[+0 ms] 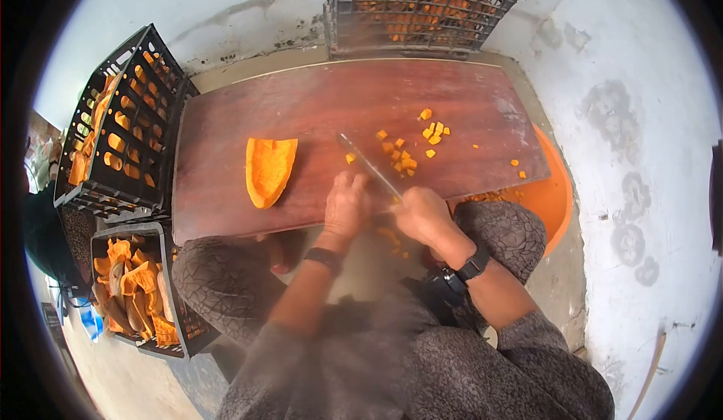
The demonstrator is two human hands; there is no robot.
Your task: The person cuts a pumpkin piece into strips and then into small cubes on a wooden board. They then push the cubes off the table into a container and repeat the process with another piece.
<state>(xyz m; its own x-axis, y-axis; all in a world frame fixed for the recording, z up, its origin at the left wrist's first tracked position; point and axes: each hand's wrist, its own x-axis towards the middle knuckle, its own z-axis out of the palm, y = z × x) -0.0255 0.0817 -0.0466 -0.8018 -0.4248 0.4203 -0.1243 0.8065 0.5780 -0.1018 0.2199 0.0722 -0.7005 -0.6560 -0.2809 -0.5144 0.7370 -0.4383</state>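
My right hand (423, 215) is closed around the handle of a knife (369, 165), whose blade slants up and left across the red-brown board (316, 104). Close by on the left, my left hand (346, 205) rests at the board's front edge, fingers curled together; anything inside them is hidden. Just beyond its fingertips lies a small orange pumpkin cube (350, 158). More pumpkin cubes (407, 163) sit right of the blade, with another scattered group of cubes (434, 132) farther back. A large hollowed pumpkin wedge (269, 173) lies on the board's left half.
Black crates of pumpkin pieces stand at the left (124, 119), lower left (162, 239) and behind the board (422, 13). An orange basin (557, 187) sits partly under the board's right end, holding cut bits. A white wall (633, 194) rises at the right.
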